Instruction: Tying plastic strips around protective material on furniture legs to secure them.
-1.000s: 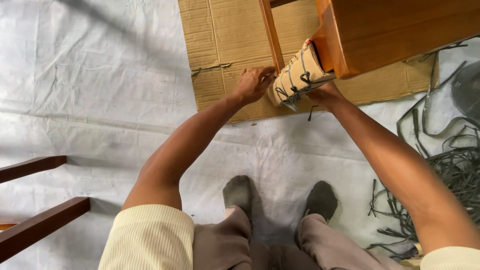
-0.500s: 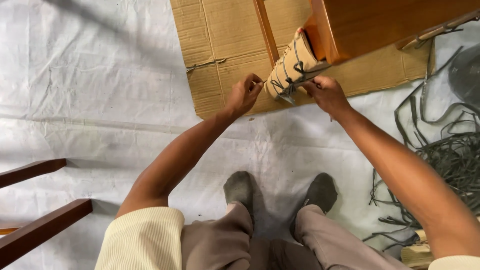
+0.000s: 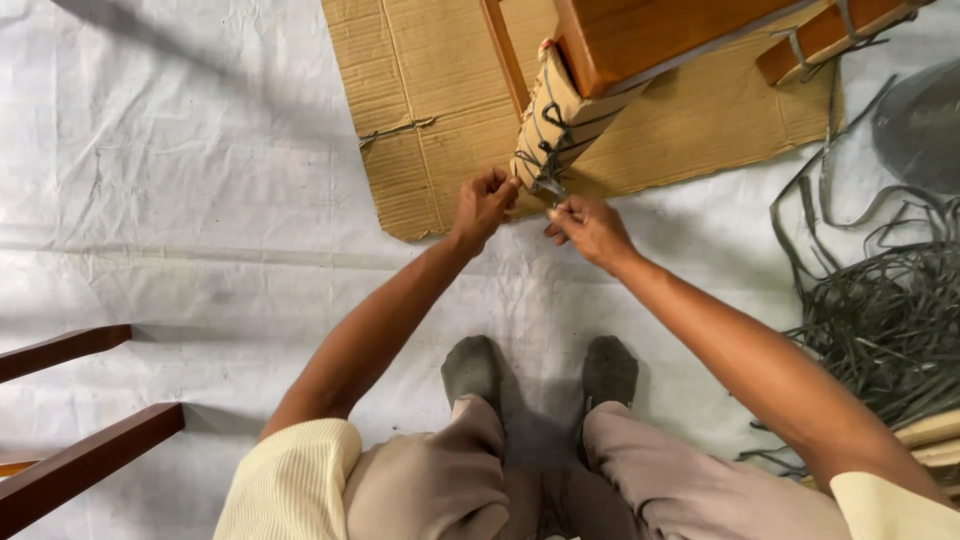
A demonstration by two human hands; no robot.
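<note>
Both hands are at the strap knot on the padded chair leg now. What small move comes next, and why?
Probably draw the dark strap snug: the left hand and right hand both pinch at its loose end below the padded leg, where the lacing looks slack.

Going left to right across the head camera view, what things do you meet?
Dark wooden rails → left hand → cord-bound wrapped furniture leg → right hand → pile of dark straps.
</note>
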